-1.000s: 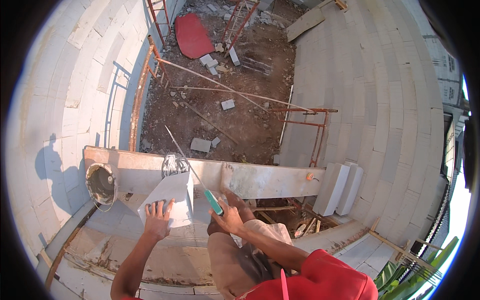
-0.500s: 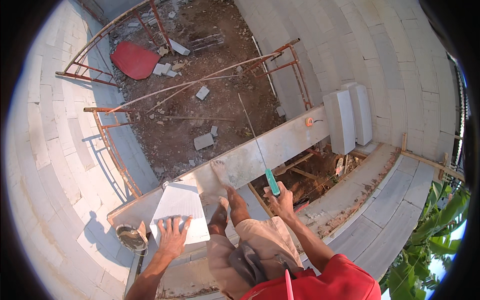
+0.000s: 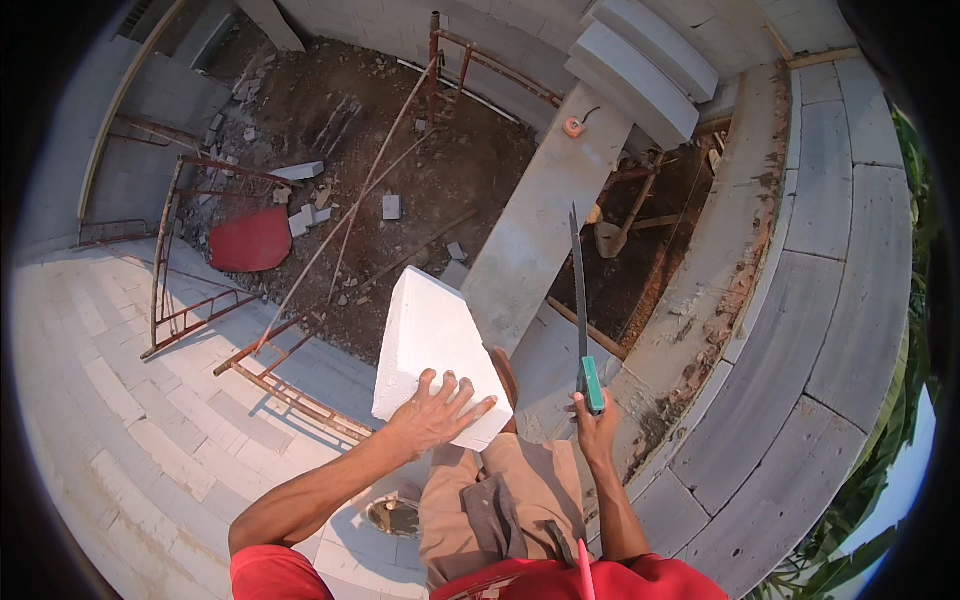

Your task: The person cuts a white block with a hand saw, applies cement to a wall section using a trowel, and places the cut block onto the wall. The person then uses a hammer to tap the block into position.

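A white block (image 3: 440,365), wedge-like with one slanted edge, is in front of my lap. My left hand (image 3: 440,410) lies over its near part, fingers spread and bent on the top face, gripping it; the thumb and the block's underside are hidden. Whether the block rests on the plank or is held above it I cannot tell. In my right hand (image 3: 596,425) is a handsaw (image 3: 582,290), its green handle wrapped by my fingers. The narrow toothed blade points away from me, apart from the block.
A long plank (image 3: 545,215) runs away from me, carrying an orange tape measure (image 3: 573,127) and large pale blocks (image 3: 640,75). Rusty scaffold frames (image 3: 300,385) stand left. Below lies rubble-strewn ground (image 3: 400,250). An open gap (image 3: 640,260) borders the plank's right. A bucket (image 3: 395,515) sits lower left.
My view has swung round to the left. The block has shifted and turned with my left hand, now covering my feet. The saw is still in my right hand, its blade pointing more straight ahead.
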The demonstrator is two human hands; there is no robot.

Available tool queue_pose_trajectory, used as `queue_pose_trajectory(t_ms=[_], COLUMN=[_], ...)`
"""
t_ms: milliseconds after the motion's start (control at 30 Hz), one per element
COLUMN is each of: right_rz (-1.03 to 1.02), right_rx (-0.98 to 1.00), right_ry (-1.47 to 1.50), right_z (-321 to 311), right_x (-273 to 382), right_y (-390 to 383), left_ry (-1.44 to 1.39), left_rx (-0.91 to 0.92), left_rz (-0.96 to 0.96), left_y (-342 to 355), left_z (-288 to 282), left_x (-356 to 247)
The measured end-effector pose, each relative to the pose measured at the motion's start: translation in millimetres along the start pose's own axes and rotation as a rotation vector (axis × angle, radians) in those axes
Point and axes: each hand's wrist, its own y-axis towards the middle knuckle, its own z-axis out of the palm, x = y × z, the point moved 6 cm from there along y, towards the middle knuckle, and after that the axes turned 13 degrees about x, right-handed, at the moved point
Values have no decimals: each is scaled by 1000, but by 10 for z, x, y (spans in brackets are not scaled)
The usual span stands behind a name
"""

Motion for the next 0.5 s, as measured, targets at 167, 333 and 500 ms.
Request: queue_pose_trajectory(t_ms=[167, 333, 500], right_rz=[114, 179, 255], right_rx=[-129, -216, -227], right_ry=[199, 316, 379], right_z=[12, 6, -58], right_x=[-524, -756, -933], right_y=[-544, -825, -968], left_ry=[201, 299, 343], left_rx=[-46, -142, -228], left_rz=[359, 655, 908], left_y=[613, 1358, 1902], left_z=[-293, -138, -64], left_x=[-122, -327, -533])
